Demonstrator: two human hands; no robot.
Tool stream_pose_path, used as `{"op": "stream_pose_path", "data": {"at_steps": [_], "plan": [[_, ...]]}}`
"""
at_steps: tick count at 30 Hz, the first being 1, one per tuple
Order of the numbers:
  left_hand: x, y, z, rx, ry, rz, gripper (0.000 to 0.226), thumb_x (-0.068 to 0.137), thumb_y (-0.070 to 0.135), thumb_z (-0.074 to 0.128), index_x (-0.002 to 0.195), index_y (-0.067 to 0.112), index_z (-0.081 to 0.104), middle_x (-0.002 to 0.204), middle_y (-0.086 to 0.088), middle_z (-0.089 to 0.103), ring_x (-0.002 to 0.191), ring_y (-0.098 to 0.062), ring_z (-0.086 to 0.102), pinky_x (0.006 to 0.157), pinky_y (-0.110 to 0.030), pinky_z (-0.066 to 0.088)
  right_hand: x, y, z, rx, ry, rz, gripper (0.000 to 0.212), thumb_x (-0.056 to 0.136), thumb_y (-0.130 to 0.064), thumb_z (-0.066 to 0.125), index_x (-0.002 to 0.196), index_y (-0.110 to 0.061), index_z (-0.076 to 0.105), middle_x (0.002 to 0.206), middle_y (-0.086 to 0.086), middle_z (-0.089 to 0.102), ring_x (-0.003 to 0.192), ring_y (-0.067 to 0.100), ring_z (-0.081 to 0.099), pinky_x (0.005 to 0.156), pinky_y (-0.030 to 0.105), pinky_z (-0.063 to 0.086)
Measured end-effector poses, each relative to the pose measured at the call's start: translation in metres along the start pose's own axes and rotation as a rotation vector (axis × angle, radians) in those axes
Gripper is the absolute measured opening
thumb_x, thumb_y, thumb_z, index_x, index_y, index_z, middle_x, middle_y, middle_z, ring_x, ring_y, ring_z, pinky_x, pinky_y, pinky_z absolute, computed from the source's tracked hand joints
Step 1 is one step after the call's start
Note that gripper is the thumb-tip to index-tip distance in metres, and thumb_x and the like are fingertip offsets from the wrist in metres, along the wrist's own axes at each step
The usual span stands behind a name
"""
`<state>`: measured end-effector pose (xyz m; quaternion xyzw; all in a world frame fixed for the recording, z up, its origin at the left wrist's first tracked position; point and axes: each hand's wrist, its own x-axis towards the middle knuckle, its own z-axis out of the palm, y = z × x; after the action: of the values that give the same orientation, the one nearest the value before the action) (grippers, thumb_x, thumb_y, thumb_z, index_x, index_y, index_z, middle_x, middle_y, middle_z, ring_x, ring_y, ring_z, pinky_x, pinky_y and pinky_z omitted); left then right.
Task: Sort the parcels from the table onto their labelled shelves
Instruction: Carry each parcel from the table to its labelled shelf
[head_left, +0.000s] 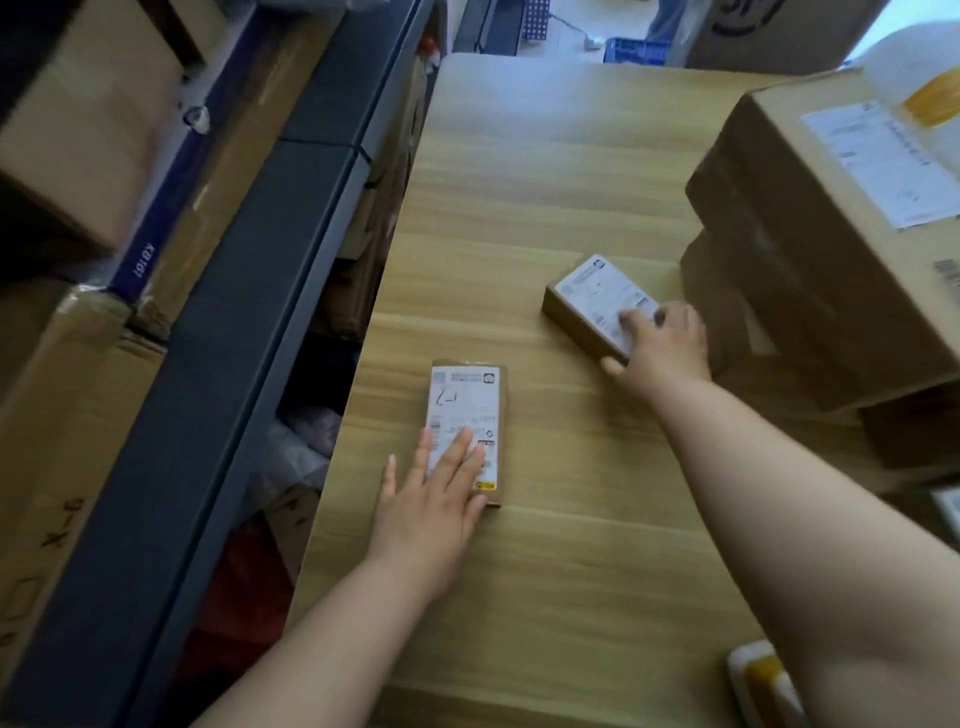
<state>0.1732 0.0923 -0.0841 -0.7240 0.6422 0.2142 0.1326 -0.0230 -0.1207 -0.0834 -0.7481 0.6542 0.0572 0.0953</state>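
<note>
A pale wood-grain table (545, 171) runs away from the camera beside dark grey metal shelving (218, 364) on the left, its lower bays in shadow, and beyond the table's far end a light floor (613, 21) with a blue crate (635, 52) lies brightly lit.

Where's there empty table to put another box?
The far table beyond the far parcel, left of the big boxes, is bare. So is the patch between the left hand and right hand. The right side is crowded with boxes.
</note>
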Motion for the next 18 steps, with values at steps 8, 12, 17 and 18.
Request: {"op": "stream_pose_path", "data": {"at_steps": [8,12,17,18], "plan": [[-0.006,0.002,0.0,-0.087,-0.005,-0.019,0.075,0.083,0.062,-0.007,0.152,0.035,0.006,0.158,0.017,-0.012,0.147,-0.021,-0.012,0.117,-0.046,0.007,-0.118,-0.014,0.009,0.148,-0.172,0.139,0.066,0.09,-0.064,0.032,0.145,-0.028,0.026,0.141,0.011,0.028,0.122,0.032,0.039,0.096,0.04,0.037],[-0.012,0.0,-0.002,-0.058,0.011,0.014,0.053,0.101,0.046,0.021,0.151,0.036,0.006,0.158,0.018,-0.012,0.147,-0.019,-0.011,0.118,-0.046,0.008,-0.15,-0.019,0.012,0.452,-0.063,-0.014,0.032,0.096,-0.036,0.039,0.115,-0.017,0.058,0.116,0.009,0.054,0.108,0.031,0.054,0.088,0.038,0.042],[-0.027,0.0,0.007,-0.054,0.064,0.06,0.051,0.094,0.044,0.028,0.138,0.029,0.048,0.152,0.01,0.036,0.138,-0.03,0.036,0.096,-0.049,0.045,-0.14,0.003,0.011,-0.016,-0.252,-0.386,0.082,0.082,-0.012,0.05,0.151,-0.028,0.008,0.158,0.002,-0.016,0.145,0.025,-0.016,0.117,0.041,-0.006],[-0.03,-0.001,0.009,-0.051,0.072,0.066,0.052,0.087,0.044,0.031,0.125,0.026,0.062,0.139,0.007,0.053,0.125,-0.032,0.052,0.083,-0.047,0.054,-0.138,0.005,0.01,-0.106,-0.315,-0.442,0.09,0.081,-0.01,0.049,0.15,-0.032,-0.003,0.157,-0.002,-0.023,0.144,0.023,-0.021,0.117,0.042,-0.01]]}}
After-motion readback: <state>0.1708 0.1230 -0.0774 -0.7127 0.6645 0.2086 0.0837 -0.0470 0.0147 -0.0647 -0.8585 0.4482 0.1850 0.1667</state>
